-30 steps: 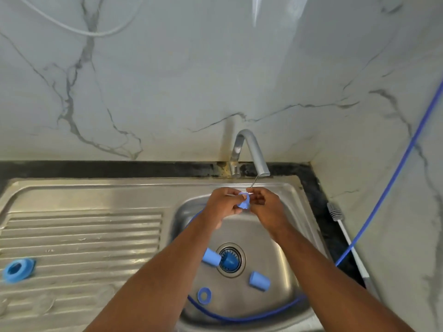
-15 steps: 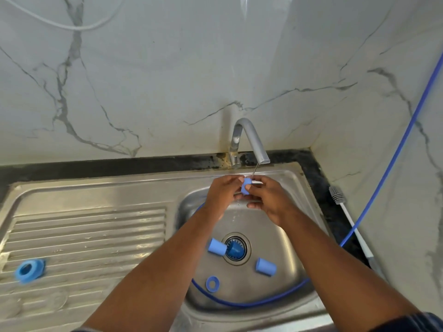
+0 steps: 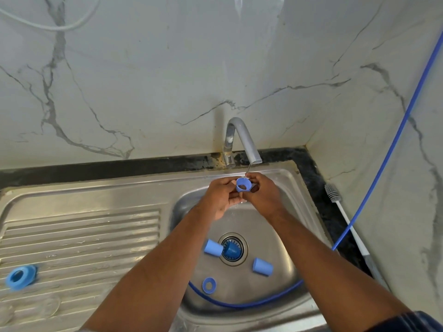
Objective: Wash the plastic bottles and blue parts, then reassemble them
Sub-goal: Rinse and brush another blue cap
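**Wet Cap Could Slip Toward the Drain**

You hold a small blue cap (image 3: 243, 185) under the thin water from the steel tap (image 3: 242, 137). Your left hand (image 3: 221, 197) and right hand (image 3: 262, 197) both grip it with curled fingers. It is smooth, round plastic, and it is wet. It could slide out and drop into the shiny steel sink (image 3: 96, 188), near the drain (image 3: 233, 249).

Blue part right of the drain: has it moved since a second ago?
No. The blue part keeps its place right of the drain, on its near side; only the camera shifted.
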